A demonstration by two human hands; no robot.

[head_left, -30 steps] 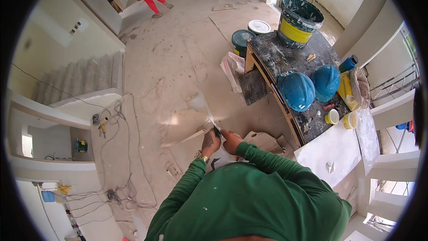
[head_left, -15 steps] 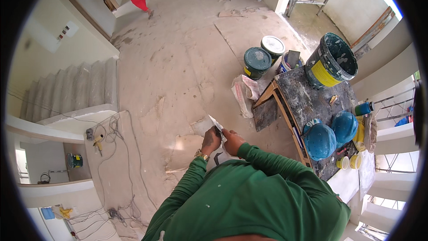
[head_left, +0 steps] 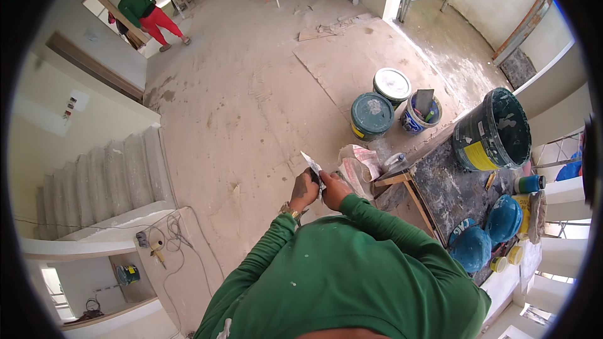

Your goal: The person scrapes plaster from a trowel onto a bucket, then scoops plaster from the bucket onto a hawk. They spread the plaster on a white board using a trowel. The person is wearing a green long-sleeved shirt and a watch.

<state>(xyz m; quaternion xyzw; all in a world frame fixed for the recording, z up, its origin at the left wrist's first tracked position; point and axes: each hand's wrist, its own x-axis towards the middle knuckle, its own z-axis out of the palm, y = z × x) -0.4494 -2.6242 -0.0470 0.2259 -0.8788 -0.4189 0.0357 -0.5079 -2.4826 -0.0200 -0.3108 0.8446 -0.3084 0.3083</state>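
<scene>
Close together in front of my body, both hands are closed around a thin, flat, whitish piece (head_left: 310, 162) that ends in a point and sticks up away from me. Its kind cannot be made out; it could be a blade or a folded sheet. My left hand (head_left: 304, 191), with a gold-coloured watch at the wrist, grips its lower left side. On the right side, the fingers of my right hand (head_left: 336, 189) press against it. Something dark shows between the hands, mostly hidden by the fingers. A crumpled white and red sack (head_left: 360, 166) lies on the floor just beyond my right hand.
At my right, a stained table (head_left: 443, 172) bears a large dark bucket (head_left: 480, 135), two blue helmets (head_left: 471, 250) and small tubs. Lidded pails (head_left: 372, 116) and a tool-filled pail (head_left: 419, 113) stand beyond. Cables (head_left: 179, 238) trail by the stairs (head_left: 103, 176) at left. A person (head_left: 146, 12) stands far left.
My view has turned, so the table and pails appear farther right. The far person in green and red appears farther left and is turned differently. My hands keep holding the whitish piece.
</scene>
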